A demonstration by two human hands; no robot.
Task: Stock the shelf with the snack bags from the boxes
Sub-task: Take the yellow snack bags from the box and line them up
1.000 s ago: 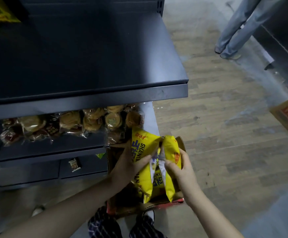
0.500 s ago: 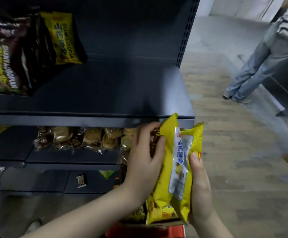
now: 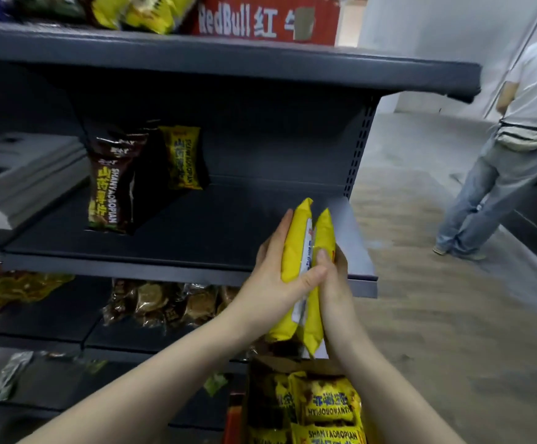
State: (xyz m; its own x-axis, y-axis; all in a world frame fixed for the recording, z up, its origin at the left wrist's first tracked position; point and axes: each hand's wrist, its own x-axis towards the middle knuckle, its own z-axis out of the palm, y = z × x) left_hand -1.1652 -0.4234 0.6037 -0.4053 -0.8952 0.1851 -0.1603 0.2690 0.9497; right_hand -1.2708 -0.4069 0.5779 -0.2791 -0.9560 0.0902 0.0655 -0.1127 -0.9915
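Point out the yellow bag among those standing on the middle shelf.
The yellow bag at the back, right of the dark brown bags; the others there are brown.

Holds two yellow snack bags [image 3: 294, 251] upright and pressed together, left hand [image 3: 273, 280] on one side, right hand [image 3: 336, 286] on the other, thumbs across the near faces. Poises them over the right front edge of the dark shelf [image 3: 164, 267]. Shows a brown bag [image 3: 110, 187] and a yellow bag [image 3: 182, 158] standing further back, an open box [image 3: 293, 366] of yellow bags below, a red carton [image 3: 267, 20] up top, and a person [image 3: 501, 174] standing at right.
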